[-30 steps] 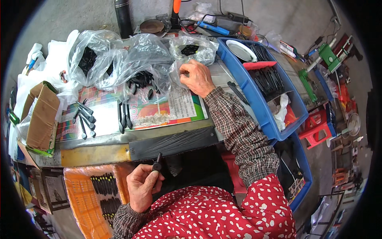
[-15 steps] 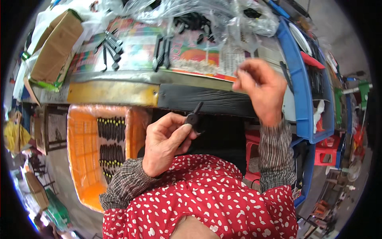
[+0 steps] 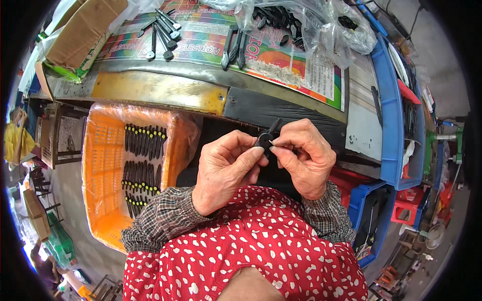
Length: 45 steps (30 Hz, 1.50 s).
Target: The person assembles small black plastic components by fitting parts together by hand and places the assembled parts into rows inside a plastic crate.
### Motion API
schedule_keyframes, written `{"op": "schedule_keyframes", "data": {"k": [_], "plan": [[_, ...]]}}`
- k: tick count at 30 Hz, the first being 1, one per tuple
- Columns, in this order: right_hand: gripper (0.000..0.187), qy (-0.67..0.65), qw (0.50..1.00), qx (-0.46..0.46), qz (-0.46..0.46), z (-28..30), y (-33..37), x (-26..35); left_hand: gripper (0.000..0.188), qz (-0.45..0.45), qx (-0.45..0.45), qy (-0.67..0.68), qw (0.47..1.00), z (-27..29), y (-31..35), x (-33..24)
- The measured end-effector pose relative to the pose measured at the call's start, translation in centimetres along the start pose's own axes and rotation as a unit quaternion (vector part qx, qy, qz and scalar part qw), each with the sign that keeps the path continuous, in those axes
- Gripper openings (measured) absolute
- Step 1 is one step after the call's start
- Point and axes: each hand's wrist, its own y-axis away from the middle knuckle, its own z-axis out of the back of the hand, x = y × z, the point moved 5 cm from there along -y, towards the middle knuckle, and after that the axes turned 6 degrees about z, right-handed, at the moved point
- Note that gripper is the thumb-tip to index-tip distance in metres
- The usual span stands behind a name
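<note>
Between the thumb and fingers of my left hand (image 3: pixel 223 168) is a black part with a round disc head (image 3: pixel 264 140) and a thin arm slanting up to the right. My right hand (image 3: pixel 304 158) is closed in a pinch close against the right side of that disc. A small pale sliver (image 3: pixel 271 143) shows at its fingertips; its kind is too small to make out. Both hands meet in front of the bench edge, above my lap. My left fingers hide the lower part of the black piece.
An orange plastic-lined crate (image 3: pixel 103 175) at left holds rows of black parts with yellow dots. On the bench lie black-and-grey handled pieces (image 3: pixel 163 37), several dark strips (image 3: pixel 235 47) and a bagged black heap (image 3: pixel 281 22). Blue bins (image 3: pixel 394 125) stand at right.
My right hand has come down from above the bench edge to the black part, meeting my left hand. The view has shifted, so the bench sits higher in the picture.
</note>
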Motion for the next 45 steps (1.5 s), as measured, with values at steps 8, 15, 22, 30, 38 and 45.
{"op": "schedule_keyframes", "data": {"k": [8, 15, 22, 30, 38, 45], "plan": [[0.017, 0.019, 1.000, 0.003, -0.001, -0.7, -0.1, 0.1, 0.011, -0.015, 0.005, -0.002, 1.000, 0.3, 0.1, -0.2], [0.016, 0.050, 0.998, -0.010, 0.026, -1.2, 0.1, 0.4, 0.010, -0.047, -0.013, -0.033, 0.998, 0.5, 0.4, -0.3], [0.014, 0.047, 0.998, -0.016, 0.038, -2.0, 0.6, -0.2, 0.009, -0.084, -0.040, -0.042, 0.995, 0.6, 0.6, 0.1], [0.020, -0.260, 0.939, -0.032, -0.224, -2.7, 0.7, -1.5, 0.008, -0.065, -0.023, -0.010, 0.998, 0.6, 0.9, -0.4], [0.008, -0.194, 0.951, 0.005, -0.243, -3.1, 0.9, -1.6, 0.005, -0.070, -0.033, -0.030, 0.997, 0.7, 1.0, 0.1], [0.008, -0.179, 0.954, -0.028, -0.241, -3.6, 1.2, -1.8, 0.005, -0.073, -0.034, 0.000, 0.997, 0.8, 0.8, 0.2]]}}
